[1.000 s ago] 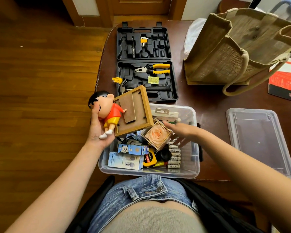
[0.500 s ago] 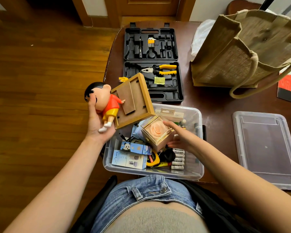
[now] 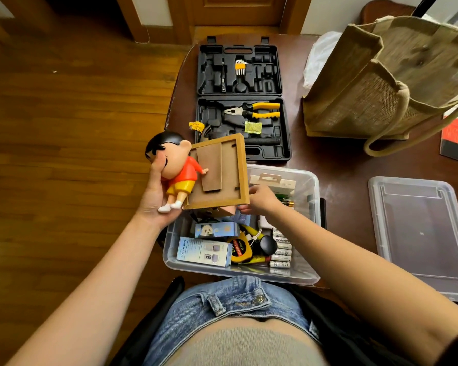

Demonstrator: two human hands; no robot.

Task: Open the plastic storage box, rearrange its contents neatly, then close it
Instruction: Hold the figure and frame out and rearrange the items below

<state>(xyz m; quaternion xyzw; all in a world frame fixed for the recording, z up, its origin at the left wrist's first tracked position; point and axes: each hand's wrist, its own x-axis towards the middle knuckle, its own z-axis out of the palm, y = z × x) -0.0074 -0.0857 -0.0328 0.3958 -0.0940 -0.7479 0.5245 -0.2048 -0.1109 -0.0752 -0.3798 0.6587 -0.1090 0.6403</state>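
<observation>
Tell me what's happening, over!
Left hand grips cartoon boy figurine and wooden frame. Right hand grip unclear, over clear plastic storage box. Lid off, nothing blocking.

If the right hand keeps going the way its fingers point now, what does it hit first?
The right hand points left, under the wooden frame. Likely first contact is the small box at its fingertips, mostly hidden beneath that frame; depth is unclear.

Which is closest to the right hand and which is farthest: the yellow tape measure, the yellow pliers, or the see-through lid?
From the right hand, in the head view:
1. Yellow tape measure, just below it, inside the box.
2. Yellow pliers, beyond it, in the black tool case.
3. See-through lid, far off to the right on the table.
</observation>
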